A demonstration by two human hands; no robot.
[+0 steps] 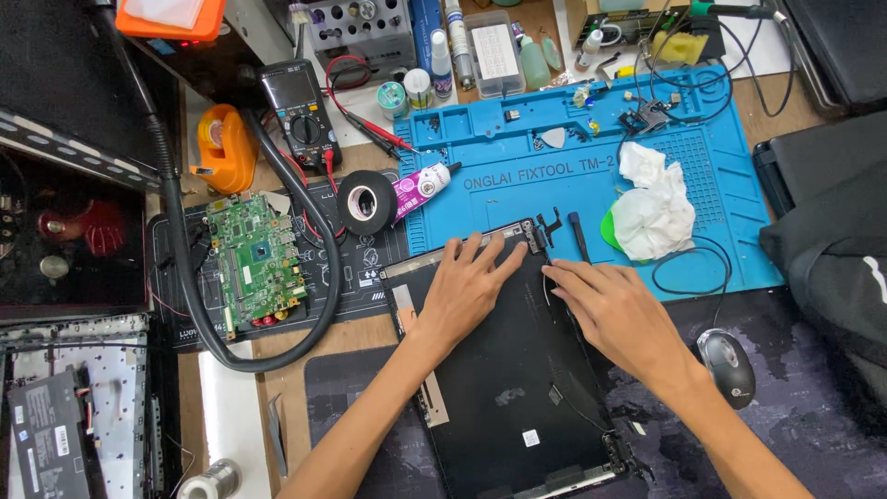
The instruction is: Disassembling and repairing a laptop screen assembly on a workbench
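Observation:
A black laptop lid panel point(517, 388) lies tilted across the desk in front of me, its hinge end reaching onto a blue work mat point(517, 199). My left hand point(462, 291) rests flat on the panel's upper left part, fingers spread toward the top edge. My right hand point(610, 310) lies flat on the panel's right edge, fingertips near a thin black cable there. Neither hand grips anything. A small black pry tool point(578, 236) lies on the mat just above my right hand.
A green circuit board point(257, 263) lies at left beside a thick black hose point(314, 249). A tape roll point(366, 201), a multimeter point(297, 111), an orange tape dispenser point(222, 143), crumpled white tissue point(654, 208) and a mouse point(728, 368) surround the panel. Bottles stand at the back.

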